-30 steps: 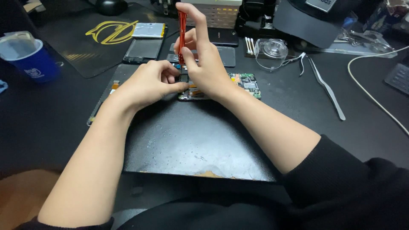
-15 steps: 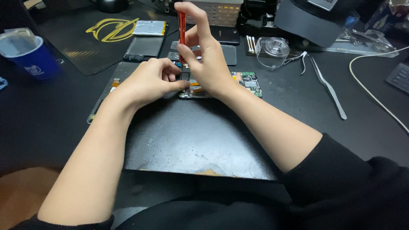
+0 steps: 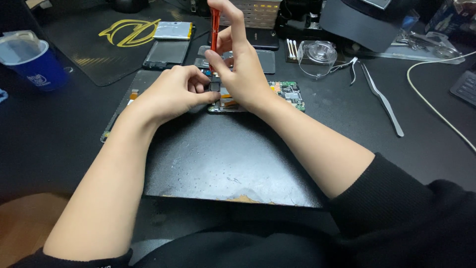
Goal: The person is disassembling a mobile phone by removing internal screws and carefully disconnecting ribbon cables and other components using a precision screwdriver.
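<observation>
My right hand [image 3: 241, 64] pinches a slim red screwdriver [image 3: 214, 30] upright, tip down on the green circuit board [image 3: 287, 93] lying on the dark work mat [image 3: 223, 159]. My left hand [image 3: 171, 92] curls beside it, fingertips pressing the board's edge.

Dark surface [image 3: 59, 144]; black work mat [image 3: 228, 164] at centre, near edge worn; blue cup [image 3: 32, 64] far left; tweezers [image 3: 382, 99] right; white cable [image 3: 436, 106] far right.
</observation>
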